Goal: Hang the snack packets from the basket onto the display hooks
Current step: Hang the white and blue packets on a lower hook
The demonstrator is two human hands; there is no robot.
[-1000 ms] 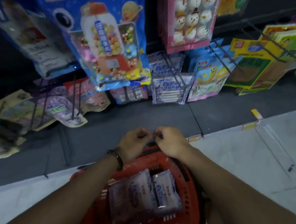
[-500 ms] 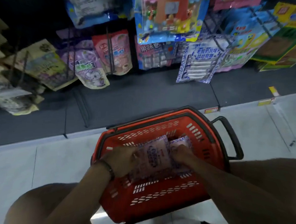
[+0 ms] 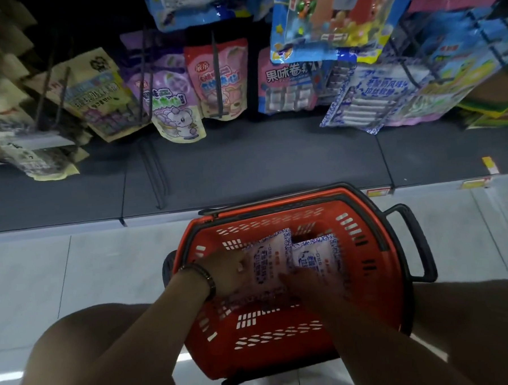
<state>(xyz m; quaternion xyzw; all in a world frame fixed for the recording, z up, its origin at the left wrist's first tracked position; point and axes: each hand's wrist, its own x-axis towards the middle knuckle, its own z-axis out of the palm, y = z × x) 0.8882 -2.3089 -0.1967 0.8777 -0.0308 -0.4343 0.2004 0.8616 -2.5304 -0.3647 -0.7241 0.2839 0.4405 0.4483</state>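
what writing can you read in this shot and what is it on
"果味卷", rest blurred: hanging pink and blue packet.
Blue-and-white hanging packet: Chinese print, too blurred to read.
Packets in the red basket: print too blurred.
Purple pouch, red pouch: lettering too blurred.
Shelf price tags: too small.

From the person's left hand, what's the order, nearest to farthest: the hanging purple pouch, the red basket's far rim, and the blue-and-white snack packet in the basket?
1. The blue-and-white snack packet, inside the red basket, gripped by the left hand.
2. The basket's far rim, just beyond the hand, toward the shelf.
3. The purple pouch, hanging over the shelf, farthest.
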